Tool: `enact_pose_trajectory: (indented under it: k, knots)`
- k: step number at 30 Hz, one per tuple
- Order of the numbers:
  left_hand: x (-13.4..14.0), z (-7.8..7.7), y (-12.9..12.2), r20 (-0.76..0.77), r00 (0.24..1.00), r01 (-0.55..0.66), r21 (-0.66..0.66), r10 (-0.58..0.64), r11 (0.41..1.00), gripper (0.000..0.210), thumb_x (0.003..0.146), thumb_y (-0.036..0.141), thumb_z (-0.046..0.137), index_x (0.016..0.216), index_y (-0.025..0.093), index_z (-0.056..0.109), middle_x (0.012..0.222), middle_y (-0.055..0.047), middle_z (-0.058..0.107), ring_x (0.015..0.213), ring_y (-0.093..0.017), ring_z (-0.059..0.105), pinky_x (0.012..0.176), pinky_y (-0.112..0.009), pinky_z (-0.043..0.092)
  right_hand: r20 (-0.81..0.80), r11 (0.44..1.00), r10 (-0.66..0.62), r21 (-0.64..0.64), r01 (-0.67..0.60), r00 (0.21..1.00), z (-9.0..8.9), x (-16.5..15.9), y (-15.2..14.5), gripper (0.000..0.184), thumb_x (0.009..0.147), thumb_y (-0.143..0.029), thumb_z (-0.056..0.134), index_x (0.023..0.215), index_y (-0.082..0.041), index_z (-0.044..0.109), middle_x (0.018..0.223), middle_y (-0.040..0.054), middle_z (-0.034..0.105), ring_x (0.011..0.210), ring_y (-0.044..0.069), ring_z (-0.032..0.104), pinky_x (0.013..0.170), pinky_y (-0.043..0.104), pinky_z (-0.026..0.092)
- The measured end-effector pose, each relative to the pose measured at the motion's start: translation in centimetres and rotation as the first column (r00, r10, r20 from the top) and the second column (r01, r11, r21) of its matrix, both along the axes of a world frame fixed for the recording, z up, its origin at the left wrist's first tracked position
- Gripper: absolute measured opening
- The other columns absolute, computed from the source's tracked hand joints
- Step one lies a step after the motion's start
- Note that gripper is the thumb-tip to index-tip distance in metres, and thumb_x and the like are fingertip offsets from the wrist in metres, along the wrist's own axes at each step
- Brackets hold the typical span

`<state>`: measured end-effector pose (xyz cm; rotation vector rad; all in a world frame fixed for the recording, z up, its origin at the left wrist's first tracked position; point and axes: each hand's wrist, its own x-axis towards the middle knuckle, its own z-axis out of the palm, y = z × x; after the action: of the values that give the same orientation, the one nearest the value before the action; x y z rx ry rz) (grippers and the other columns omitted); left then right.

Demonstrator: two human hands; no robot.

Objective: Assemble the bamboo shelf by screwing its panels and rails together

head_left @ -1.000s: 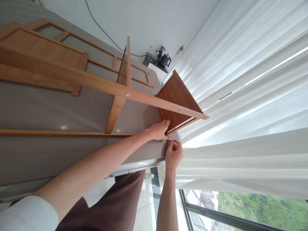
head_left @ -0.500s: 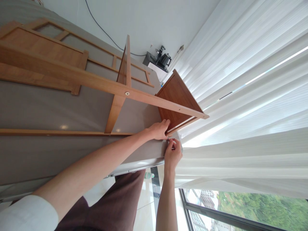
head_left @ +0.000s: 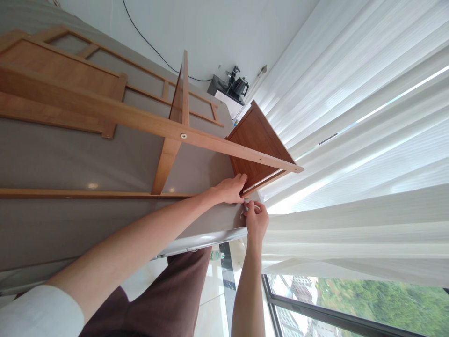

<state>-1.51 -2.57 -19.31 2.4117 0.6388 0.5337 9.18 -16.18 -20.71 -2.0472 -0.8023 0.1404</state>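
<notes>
A partly assembled wooden frame (head_left: 206,143) stands on edge over a grey-covered bed, with slatless boards set across it. At its right end, my left hand (head_left: 229,188) is closed around the lower corner of the end panel (head_left: 259,135), the fingertips on the wood's inner side. Just below that corner, my right hand (head_left: 257,219) is closed in a pinch, thumb against fingers. A small thin piece, seemingly metal, shows at its fingertips close to the frame's end; its exact kind is too small to tell.
Flat wooden panels and open frames (head_left: 86,84) lie on the grey bed surface (head_left: 136,164). Behind stands a small cabinet with a black kettle (head_left: 240,87). White curtains (head_left: 351,117) hang close at the right. A bottle (head_left: 217,255) is on the floor below.
My right hand has shifted slightly right, away from the frame's corner, and its fingers have turned. My left hand keeps its hold on the corner.
</notes>
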Motion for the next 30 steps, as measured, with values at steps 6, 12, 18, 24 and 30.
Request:
enact_pose_trajectory:
  k: [6,12,18,24,30]
  knots:
    - [0.1,-0.2,0.1,0.007,1.000,-0.002,-0.003,0.002,1.000,0.054,0.074,0.042,0.070,0.112,0.020,0.039,0.121,-0.013,0.057,0.092,-0.027,0.067,0.064,-0.034,0.048,-0.012,1.000,0.000,0.024,0.001,1.000,-0.2,0.1,0.0,0.035,0.084,-0.054,0.058,0.092,-0.020,0.062,0.080,0.0045,0.076,0.051,0.017,0.062,0.057,0.029,0.046]
    - [0.1,0.0,0.0,0.005,1.000,-0.001,-0.010,0.001,1.000,0.054,0.075,0.044,0.068,0.113,0.019,0.039,0.121,-0.013,0.058,0.091,-0.027,0.067,0.066,-0.034,0.049,0.031,0.997,-0.024,0.069,0.022,0.999,-0.6,-0.7,-0.2,0.035,0.086,-0.053,0.056,0.095,-0.020,0.061,0.079,0.0047,0.075,0.054,0.017,0.063,0.058,0.028,0.047]
    - [0.0,0.1,-0.1,0.009,1.000,-0.001,-0.008,0.001,1.000,0.054,0.076,0.050,0.067,0.111,0.019,0.040,0.120,-0.013,0.058,0.090,-0.028,0.067,0.066,-0.035,0.049,0.130,0.994,-0.070,0.088,0.059,0.989,-1.1,-1.8,-0.7,0.035,0.090,-0.055,0.053,0.098,-0.022,0.063,0.079,0.0029,0.074,0.066,0.018,0.065,0.066,0.028,0.045]
    - [-0.1,0.4,-0.1,-0.002,1.000,-0.001,-0.019,0.001,1.000,0.054,0.077,0.050,0.066,0.112,0.020,0.039,0.122,-0.014,0.057,0.092,-0.028,0.067,0.066,-0.035,0.049,0.206,0.994,-0.071,0.093,0.053,0.976,-0.9,-2.5,-0.9,0.035,0.091,-0.053,0.051,0.098,-0.021,0.065,0.078,0.0035,0.073,0.067,0.019,0.065,0.069,0.028,0.044]
    - [0.0,0.3,-0.1,-0.004,1.000,-0.008,-0.016,0.008,1.000,0.051,0.076,0.045,0.066,0.112,0.020,0.039,0.121,-0.013,0.058,0.088,-0.026,0.067,0.064,-0.034,0.048,0.261,0.994,-0.082,0.093,0.059,0.962,-1.0,-2.6,-0.9,0.031,0.091,-0.050,0.053,0.097,-0.022,0.065,0.080,0.0029,0.073,0.073,0.019,0.066,0.071,0.027,0.043]
